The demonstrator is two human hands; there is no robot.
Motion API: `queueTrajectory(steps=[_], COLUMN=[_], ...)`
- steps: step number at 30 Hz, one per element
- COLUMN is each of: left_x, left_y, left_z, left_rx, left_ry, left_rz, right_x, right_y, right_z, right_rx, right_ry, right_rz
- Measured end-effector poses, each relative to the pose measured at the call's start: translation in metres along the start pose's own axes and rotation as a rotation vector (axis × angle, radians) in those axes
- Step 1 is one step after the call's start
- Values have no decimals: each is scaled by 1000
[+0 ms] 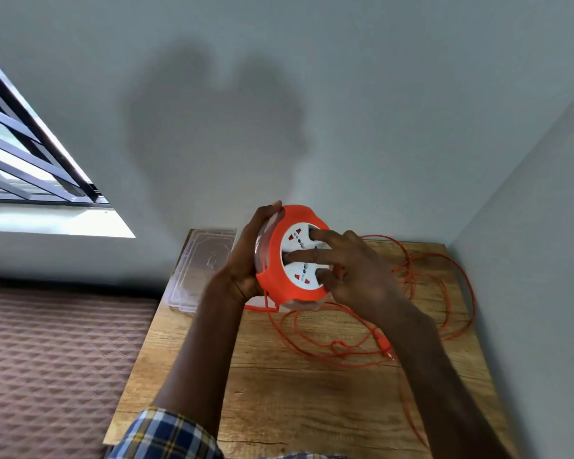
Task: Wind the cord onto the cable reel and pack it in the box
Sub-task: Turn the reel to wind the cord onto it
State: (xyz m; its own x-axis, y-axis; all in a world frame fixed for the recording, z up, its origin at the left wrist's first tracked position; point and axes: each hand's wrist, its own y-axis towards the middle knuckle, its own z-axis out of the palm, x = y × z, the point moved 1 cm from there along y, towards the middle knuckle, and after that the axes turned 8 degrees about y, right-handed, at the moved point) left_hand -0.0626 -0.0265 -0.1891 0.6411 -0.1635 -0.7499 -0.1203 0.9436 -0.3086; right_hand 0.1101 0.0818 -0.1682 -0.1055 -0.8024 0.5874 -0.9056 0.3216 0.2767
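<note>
Here, an orange cable reel (294, 260) is held up above a wooden table (279, 392) by both hands.

The left hand (242, 260) curls round the reel's back and rim; the right hand (352, 270) lies on its white socket face, fingers spread. Loose orange cord (421, 293) sprawls in loops on the table to the right. A clear plastic box (201, 270) sits at the table's far left, behind the reel; its contents cannot be made out.

We look down from head height, close over our wooden table (312, 409), facing the wall (312, 94).
</note>
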Motion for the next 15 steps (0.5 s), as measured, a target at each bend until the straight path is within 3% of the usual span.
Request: queueTrajectory(steps=[5,10,15], left_x=[0,2,-1], left_y=[6,8,6], left_z=[14,14,6], left_rx=[-47,-55,4], left_ry=[-4,-23,-45], left_rz=[71,65,58], right_x=[12,12,4], right_y=[1,-5,-5], right_z=[2,-6,-17], right_rx=[-348,-426,-89], right_ry=[99,80,25], right_rz=[328,195,27])
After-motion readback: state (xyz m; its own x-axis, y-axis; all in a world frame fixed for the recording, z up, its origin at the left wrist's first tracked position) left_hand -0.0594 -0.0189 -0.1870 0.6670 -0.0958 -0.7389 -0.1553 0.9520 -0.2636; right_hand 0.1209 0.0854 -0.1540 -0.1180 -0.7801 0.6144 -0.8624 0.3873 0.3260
